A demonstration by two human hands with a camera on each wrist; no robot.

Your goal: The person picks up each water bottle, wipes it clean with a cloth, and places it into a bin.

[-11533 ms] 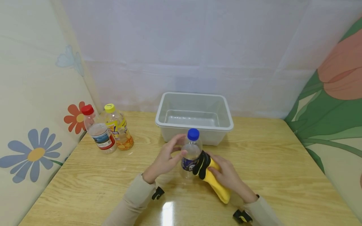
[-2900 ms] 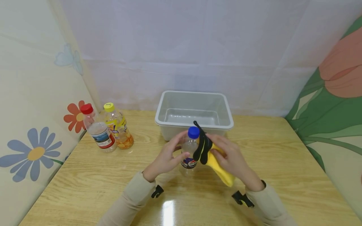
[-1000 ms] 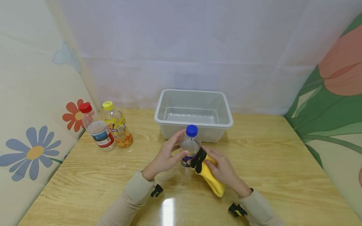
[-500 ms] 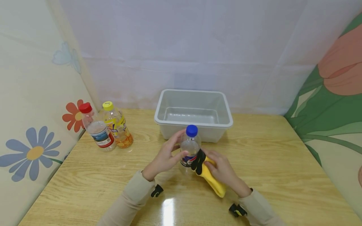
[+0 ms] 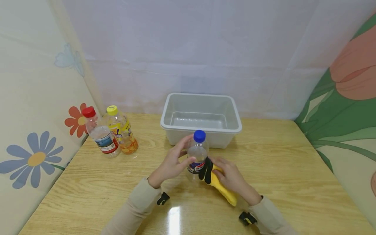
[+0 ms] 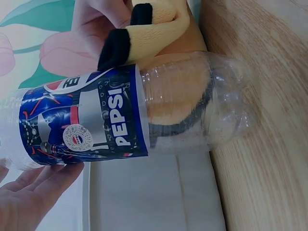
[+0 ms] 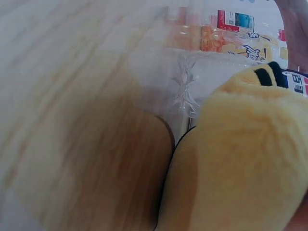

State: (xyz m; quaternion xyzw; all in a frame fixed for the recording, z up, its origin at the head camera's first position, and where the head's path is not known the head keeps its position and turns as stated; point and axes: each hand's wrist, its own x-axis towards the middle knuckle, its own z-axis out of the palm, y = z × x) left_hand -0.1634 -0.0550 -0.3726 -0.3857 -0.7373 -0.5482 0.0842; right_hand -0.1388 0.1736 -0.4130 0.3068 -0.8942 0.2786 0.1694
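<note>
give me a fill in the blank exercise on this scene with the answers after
The person's left hand holds the clear plastic Pepsi bottle, which has a ____ cap.
The person's right hand holds a soft yellow plush item whose finger-like ends are ____.
Next to the red-capped clear plastic bottle is another clear plastic bottle, with a ____ cap.
In all, the head view shows ____ bottles.

Missing words: blue; black; yellow; three.

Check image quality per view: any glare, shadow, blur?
Head: white glare on the table near the frame's bottom edge, otherwise fairly sharp. Left wrist: dim, but PEPSI lettering on the bottle legible. Right wrist: soft, with a darker patch, shadow or reflection, left of the yellow plush item.
</note>
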